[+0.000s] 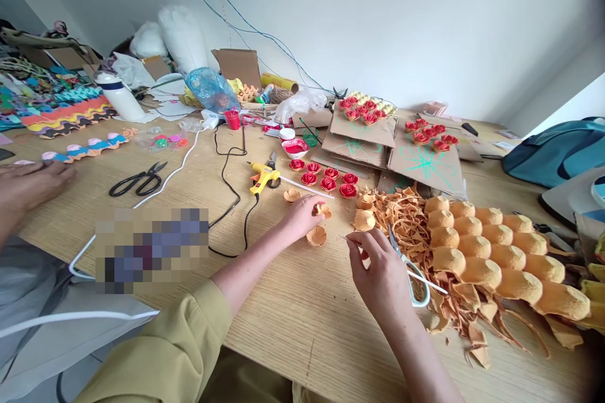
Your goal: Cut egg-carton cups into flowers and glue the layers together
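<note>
My left hand point(302, 217) is closed on an orange egg-carton flower cup point(324, 210), its fingertips at the cup's rim. Another cut cup point(316, 237) lies just below it, and a third cup point(292, 196) sits farther up. My right hand point(378, 267) hovers low over the table with thumb and forefinger pinched together; whatever is between them is too small to make out. Beyond its fingers stands an uncut-looking orange cup point(363, 220). Scissors with pale handles point(420, 293) lie partly behind the right hand, with a white stick point(428, 281) across them.
A yellow glue gun point(263, 177) with a black cord lies ahead, near red paper roses point(328, 183) and a bowl of red paint point(295, 148). Orange scraps point(401, 220) and an egg tray point(501, 252) fill the right. Black scissors point(137, 181) and another person's hand point(42, 179) are left.
</note>
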The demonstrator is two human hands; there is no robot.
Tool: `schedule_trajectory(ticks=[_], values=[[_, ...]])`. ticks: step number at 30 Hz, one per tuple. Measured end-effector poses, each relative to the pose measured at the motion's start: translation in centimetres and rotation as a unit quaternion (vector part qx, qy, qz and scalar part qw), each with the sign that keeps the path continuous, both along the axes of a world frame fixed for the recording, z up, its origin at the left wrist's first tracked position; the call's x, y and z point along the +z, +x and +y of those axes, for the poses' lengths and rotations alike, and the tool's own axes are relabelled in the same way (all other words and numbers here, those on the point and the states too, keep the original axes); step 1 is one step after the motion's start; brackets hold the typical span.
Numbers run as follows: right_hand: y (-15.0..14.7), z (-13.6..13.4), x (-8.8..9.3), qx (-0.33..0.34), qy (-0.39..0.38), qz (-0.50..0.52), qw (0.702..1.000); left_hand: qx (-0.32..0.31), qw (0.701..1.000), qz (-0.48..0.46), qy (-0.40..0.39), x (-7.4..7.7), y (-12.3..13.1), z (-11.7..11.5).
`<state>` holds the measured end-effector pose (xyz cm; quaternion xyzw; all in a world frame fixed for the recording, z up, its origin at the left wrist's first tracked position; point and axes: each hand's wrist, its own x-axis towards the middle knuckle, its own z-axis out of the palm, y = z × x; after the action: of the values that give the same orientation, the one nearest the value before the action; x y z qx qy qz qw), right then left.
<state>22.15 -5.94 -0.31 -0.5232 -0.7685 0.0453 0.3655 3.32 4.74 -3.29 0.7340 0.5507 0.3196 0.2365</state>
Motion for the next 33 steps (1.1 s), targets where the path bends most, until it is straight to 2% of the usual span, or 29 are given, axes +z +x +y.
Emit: schedule_trajectory(ticks=[6, 10, 18, 26, 33], values=[[0.0, 0.0, 0.0, 0.000, 0.004, 0.002, 1.000, -0.009, 0.998, -0.043, 0.038, 2.0, -1.2, -2.1], [-0.1, 0.0, 0.0, 0.000, 0.005, -0.001, 1.000, -0.022, 0.999, -0.036, 0.020, 2.6, -1.8, -4.5], [-0.1, 0.1, 0.0, 0.003, -0.001, -0.002, 1.000, -0.047, 0.997, 0.059, 0.023, 2.5, -1.2, -6.6], [-0.1, 0.1, 0.0, 0.004, 0.001, 0.000, 1.000, -0.062, 0.995, 0.080, 0.025, 1.5, -1.5, -6.8], [-0.2, 0.1, -0.2, 0.009, -0.005, -0.004, 1.000, -0.067, 0.994, 0.086, 0.018, 1.4, -1.5, -7.1]])
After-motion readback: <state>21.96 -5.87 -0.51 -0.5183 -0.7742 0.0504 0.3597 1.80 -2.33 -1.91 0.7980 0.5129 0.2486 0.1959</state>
